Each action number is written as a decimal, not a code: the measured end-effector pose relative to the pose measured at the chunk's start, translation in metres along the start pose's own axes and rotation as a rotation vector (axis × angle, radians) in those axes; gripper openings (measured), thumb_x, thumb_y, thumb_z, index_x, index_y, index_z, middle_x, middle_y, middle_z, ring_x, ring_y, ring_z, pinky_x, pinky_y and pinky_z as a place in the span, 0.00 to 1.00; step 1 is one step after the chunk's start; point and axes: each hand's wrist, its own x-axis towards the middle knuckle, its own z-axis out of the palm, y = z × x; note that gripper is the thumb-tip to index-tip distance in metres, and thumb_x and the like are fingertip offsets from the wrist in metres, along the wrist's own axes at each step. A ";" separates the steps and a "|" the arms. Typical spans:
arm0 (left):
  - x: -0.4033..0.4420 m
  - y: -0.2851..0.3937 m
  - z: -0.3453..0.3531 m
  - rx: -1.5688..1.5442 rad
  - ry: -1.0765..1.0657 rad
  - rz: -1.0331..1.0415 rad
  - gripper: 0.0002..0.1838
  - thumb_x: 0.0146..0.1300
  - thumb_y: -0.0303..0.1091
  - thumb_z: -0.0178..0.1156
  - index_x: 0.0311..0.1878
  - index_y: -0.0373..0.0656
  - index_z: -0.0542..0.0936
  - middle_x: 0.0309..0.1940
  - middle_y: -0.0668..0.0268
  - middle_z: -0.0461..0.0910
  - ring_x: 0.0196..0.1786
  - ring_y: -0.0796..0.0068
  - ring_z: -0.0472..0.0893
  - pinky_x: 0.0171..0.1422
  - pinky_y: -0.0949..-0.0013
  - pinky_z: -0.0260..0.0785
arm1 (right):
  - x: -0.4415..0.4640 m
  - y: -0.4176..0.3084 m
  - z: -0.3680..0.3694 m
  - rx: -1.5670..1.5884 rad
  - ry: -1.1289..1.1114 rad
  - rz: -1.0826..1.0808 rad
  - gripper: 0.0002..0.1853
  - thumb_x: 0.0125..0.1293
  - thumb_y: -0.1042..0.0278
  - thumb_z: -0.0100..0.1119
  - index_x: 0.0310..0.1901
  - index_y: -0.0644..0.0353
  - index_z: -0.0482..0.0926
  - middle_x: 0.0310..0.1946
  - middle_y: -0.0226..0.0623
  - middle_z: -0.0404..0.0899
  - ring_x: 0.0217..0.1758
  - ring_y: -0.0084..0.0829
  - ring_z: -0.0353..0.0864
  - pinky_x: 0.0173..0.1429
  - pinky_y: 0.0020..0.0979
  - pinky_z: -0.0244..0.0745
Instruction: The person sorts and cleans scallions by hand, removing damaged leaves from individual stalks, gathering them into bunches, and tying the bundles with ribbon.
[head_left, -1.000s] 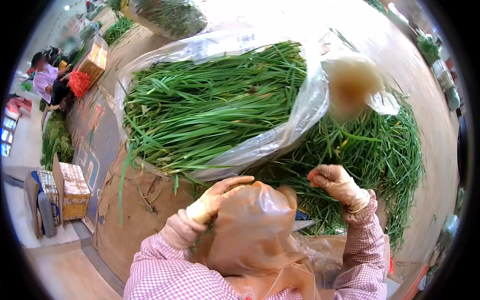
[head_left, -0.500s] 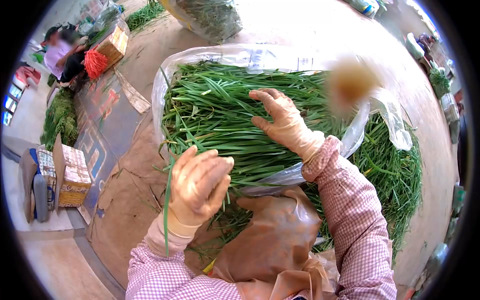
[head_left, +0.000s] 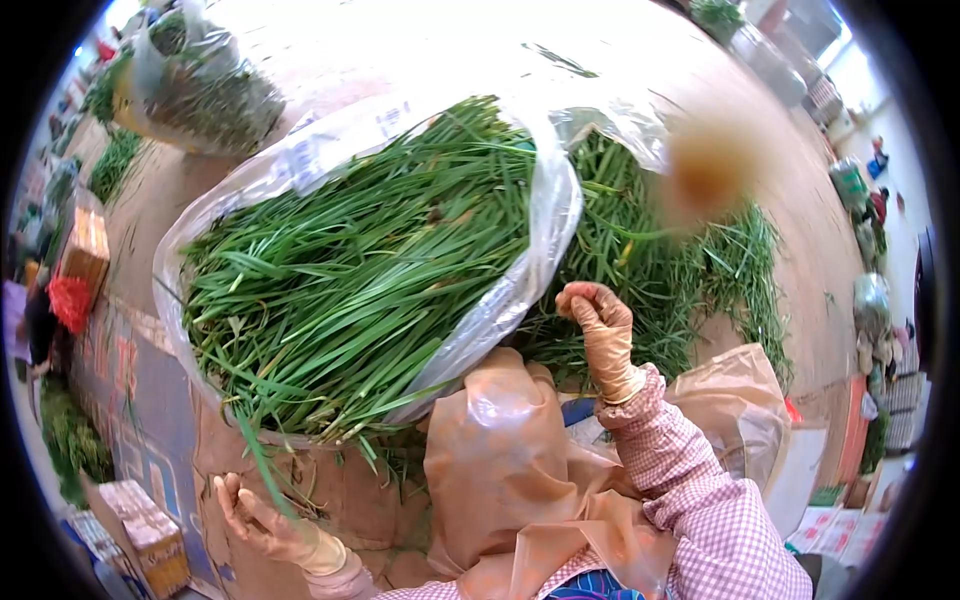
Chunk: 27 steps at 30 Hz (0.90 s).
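Observation:
A clear plastic bag point(head_left: 548, 215) lies opened out, full of long, flat green leaves like garlic chives point(head_left: 370, 270). My left hand point(head_left: 268, 522), in a thin pale glove, is low on the left, just off the bag's near corner. Its fingers are apart and hold nothing, and a loose leaf point(head_left: 262, 465) hangs close to them. Right of the bag, my right hand point(head_left: 608, 335) is raised in a similar glove with its fingers curled together. Whatever may be between those fingertips is hidden. Beneath that hand spreads a loose heap of green leaves point(head_left: 650, 290).
A brown plastic apron point(head_left: 500, 450) covers my lap. Another filled bag point(head_left: 205, 100) stands at the back left. Left are a box point(head_left: 85, 245) with a red bundle point(head_left: 68, 302) and a carton point(head_left: 145, 535). A blurred brown spot covers part of the upper right.
My view has turned right, so the bag appears further left. My right hand has left the leaves and moved beside the bag, its fingers now closed. My left hand is lower.

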 end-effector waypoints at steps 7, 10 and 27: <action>0.033 0.075 0.041 -0.190 -0.210 0.207 0.12 0.67 0.25 0.49 0.47 0.28 0.77 0.45 0.51 0.79 0.43 0.61 0.80 0.54 0.63 0.72 | -0.038 0.071 -0.043 -0.422 -0.279 0.316 0.09 0.63 0.69 0.55 0.43 0.61 0.79 0.33 0.35 0.82 0.37 0.26 0.78 0.44 0.27 0.74; 0.021 0.111 0.074 -0.375 -0.551 -0.021 0.12 0.64 0.26 0.54 0.47 0.29 0.78 0.43 0.54 0.81 0.44 0.63 0.80 0.56 0.64 0.70 | -0.066 0.119 -0.065 -0.605 -0.467 0.383 0.13 0.62 0.64 0.55 0.45 0.59 0.79 0.38 0.43 0.82 0.43 0.39 0.81 0.49 0.34 0.74; -0.095 0.205 0.255 -0.514 -1.789 -1.036 0.19 0.68 0.36 0.50 0.57 0.37 0.74 0.47 0.58 0.79 0.52 0.68 0.77 0.58 0.70 0.68 | -0.080 0.177 -0.254 0.097 0.327 1.042 0.29 0.63 0.39 0.54 0.37 0.66 0.77 0.22 0.41 0.80 0.17 0.33 0.76 0.22 0.34 0.72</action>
